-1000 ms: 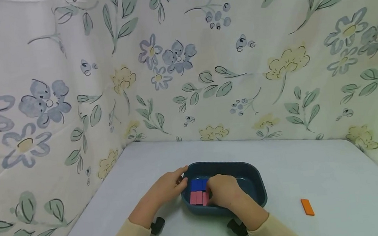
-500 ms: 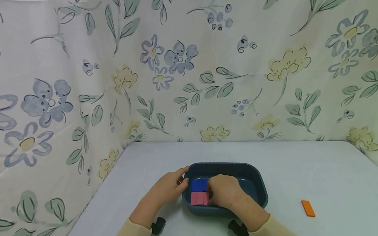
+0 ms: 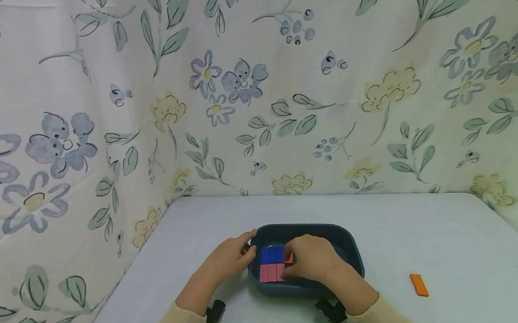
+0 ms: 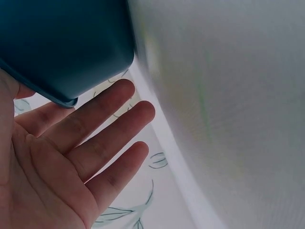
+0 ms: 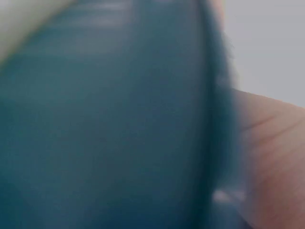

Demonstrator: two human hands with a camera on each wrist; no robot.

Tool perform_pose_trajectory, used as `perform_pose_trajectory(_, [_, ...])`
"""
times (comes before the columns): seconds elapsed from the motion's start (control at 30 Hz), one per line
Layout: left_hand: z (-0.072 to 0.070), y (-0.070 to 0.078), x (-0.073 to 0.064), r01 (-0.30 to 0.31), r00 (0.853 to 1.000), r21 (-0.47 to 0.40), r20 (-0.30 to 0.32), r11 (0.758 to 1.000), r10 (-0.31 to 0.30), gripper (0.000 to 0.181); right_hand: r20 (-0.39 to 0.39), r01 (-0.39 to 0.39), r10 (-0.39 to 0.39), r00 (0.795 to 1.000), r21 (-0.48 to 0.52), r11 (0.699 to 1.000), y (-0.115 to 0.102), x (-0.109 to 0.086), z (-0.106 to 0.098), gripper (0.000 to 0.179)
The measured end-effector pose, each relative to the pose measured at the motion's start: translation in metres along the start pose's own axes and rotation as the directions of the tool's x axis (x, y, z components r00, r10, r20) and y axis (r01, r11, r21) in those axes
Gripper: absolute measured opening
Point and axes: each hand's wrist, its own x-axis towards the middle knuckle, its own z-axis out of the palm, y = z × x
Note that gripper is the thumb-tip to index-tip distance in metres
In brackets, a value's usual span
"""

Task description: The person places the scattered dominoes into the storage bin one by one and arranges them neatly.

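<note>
A dark blue-green tray [image 3: 352, 246] stands on the white table in the head view. Two dark blue blocks [image 3: 273, 255] lie side by side in its left part, and three pink blocks [image 3: 272, 272] form a row below them. My right hand [image 3: 314, 258] reaches into the tray with bent fingers around an orange block [image 3: 290, 259], which shows partly between index finger and thumb. At the tray's left rim, my left hand [image 3: 227, 258] touches with thumb and index finger. The left wrist view shows its other fingers straight and spread outside the wall.
Another orange block [image 3: 418, 285] lies on the white table [image 3: 473, 245] right of the tray. Black wrist devices [image 3: 216, 312] sit under both forearms. Flower-patterned cloth [image 3: 279, 76] stands behind and left. Blue-green wall fills most of the blurred right wrist view.
My right hand has shifted slightly right in the tray, with index finger and thumb further apart. An orange block has come into sight between them. The left hand stays at the rim.
</note>
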Motion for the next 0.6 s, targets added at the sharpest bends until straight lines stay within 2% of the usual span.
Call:
perform_pose_trajectory(0.23, [0.002, 0.002, -0.003, 0.005, 1.000, -0.002, -0.009, 1.000, -0.005, 0.051, -0.099, 0.038, -0.027, 0.995, 0.115, 0.993, 0.026, -0.029, -0.013, 0.029])
perform_pose_trajectory(0.33, [0.001, 0.002, -0.004, 0.016, 1.000, 0.004, -0.013, 1.000, -0.016, 0.051, -0.162, 0.049, -0.020, 0.987, 0.177, 0.983, 0.046, -0.047, -0.019, 0.026])
perform_pose_trajectory(0.43, [0.000, 0.001, -0.004, 0.017, 1.000, 0.007, -0.020, 1.000, -0.017, 0.051, -0.197, 0.045, 0.009, 0.980, 0.264, 0.963, 0.071, -0.067, -0.028, 0.031])
perform_pose_trajectory(0.5, [0.000, 0.001, -0.004, 0.008, 1.000, 0.010, -0.022, 1.000, -0.008, 0.051, -0.191, 0.020, 0.044, 0.980, 0.320, 0.947, 0.091, -0.080, -0.035, 0.036])
perform_pose_trajectory(0.6, [0.000, 0.000, -0.005, -0.002, 1.000, 0.007, -0.020, 1.000, 0.002, 0.051, -0.111, -0.081, 0.131, 0.985, 0.375, 0.924, 0.119, -0.096, -0.049, 0.044])
